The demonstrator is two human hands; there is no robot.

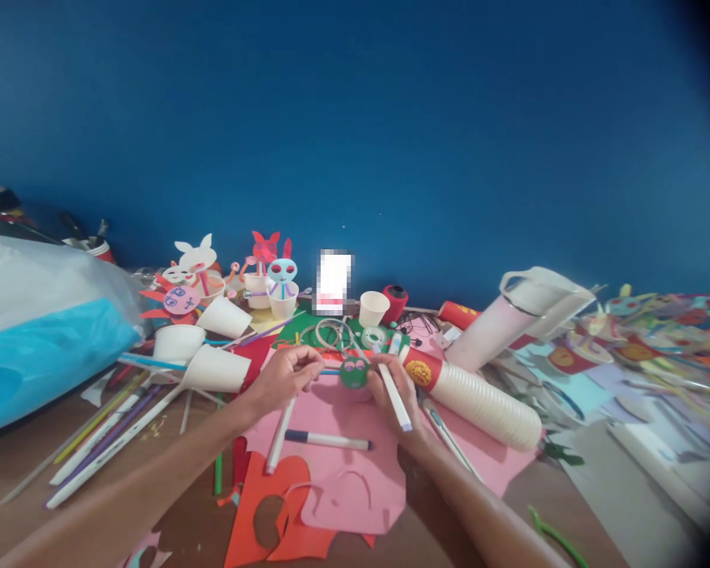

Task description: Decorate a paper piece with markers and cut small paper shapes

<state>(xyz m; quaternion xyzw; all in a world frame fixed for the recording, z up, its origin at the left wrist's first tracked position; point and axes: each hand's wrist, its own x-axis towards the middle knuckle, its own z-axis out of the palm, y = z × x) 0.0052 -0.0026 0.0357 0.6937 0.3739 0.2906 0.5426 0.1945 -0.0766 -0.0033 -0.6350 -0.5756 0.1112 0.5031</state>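
A small round green paper face point(353, 372) with dark drawn marks sits between my hands, above a pink paper sheet point(355, 489). My left hand point(284, 379) pinches a thin straw point(331, 371) that runs to the green disc. My right hand point(394, 394) grips a white marker point(394, 397), its blue-ended tail pointing down and its tip hidden near the disc. Whether the disc itself rests against my right fingers is hard to tell. A black-capped white marker point(326, 440) and a second white marker point(281, 434) lie on the pink sheet just below my hands.
A stack of white paper cups point(479, 402) lies right of my hands, beyond it a pink flask point(509, 319). Paper-cup bunny figures point(282, 276) stand at the back before a blue wall. Loose straws point(106, 442) lie left, a blue plastic bag point(41, 339) farther left, cut red paper point(278, 505) in front.
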